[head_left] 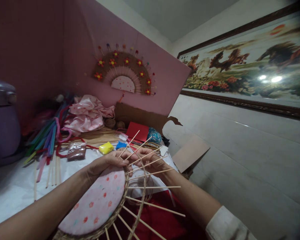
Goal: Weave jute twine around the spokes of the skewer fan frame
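Observation:
A half-round fabric-covered panel (100,196), white-pink with red flower prints, lies tilted before me. Braided twine edges it, and several thin wooden sticks (160,207) fan out from its rim. A second line of braided twine (143,196) runs across the sticks, apart from the rim. My left hand (117,159) is closed on the panel's upper end, thumb on top near the first sticks. My right hand (151,160) is behind the sticks, fingers pinched at the braided twine; its fingertips are partly hidden.
Behind lie a yellow packet (106,148), a brown packet (76,151), pink fabric (86,115), coloured pipe cleaners (50,136) and a red card (137,131). A finished-looking flowered fan (126,63) hangs on the pink board (165,73). A purple appliance (3,123) stands left.

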Available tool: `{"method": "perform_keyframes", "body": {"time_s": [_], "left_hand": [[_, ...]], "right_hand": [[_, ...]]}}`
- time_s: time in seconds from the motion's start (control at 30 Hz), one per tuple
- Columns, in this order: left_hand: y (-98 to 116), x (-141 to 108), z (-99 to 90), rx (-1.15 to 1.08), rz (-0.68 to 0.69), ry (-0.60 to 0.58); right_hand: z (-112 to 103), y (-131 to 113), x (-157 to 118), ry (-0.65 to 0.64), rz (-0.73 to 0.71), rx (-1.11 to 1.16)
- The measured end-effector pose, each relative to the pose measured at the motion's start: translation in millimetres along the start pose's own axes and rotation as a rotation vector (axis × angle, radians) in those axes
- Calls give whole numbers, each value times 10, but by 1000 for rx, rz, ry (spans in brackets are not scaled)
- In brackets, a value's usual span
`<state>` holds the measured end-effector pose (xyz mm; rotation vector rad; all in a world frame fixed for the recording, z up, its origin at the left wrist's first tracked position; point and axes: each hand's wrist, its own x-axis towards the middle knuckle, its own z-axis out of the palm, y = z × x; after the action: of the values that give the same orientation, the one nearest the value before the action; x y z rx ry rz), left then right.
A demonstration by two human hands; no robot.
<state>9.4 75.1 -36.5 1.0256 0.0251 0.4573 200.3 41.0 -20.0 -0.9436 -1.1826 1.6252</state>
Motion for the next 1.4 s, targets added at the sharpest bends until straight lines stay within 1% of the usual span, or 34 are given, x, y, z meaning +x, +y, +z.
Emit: {"method": "perform_keyframes", "body": {"time_s": [0.23, 0.43, 0.7, 1.03, 1.23, 1.4], "left_hand": [[29, -16, 43, 1, -9, 28], [43, -21, 71, -16, -22, 22], [23, 10, 11, -8, -8, -10], [37, -7, 41, -52, -4, -9], [32, 0, 16, -48, 13, -42], [14, 14, -19, -71, 8, -46]], "right_hand": [[51, -28, -14, 4, -5, -19], [54, -38, -16, 15, -24, -32], [74, -41, -16, 17, -5, -24], [97, -47, -5, 23, 29, -13], [110, -40, 15, 24, 44, -7], [85, -28, 18, 25, 39, -32]]}}
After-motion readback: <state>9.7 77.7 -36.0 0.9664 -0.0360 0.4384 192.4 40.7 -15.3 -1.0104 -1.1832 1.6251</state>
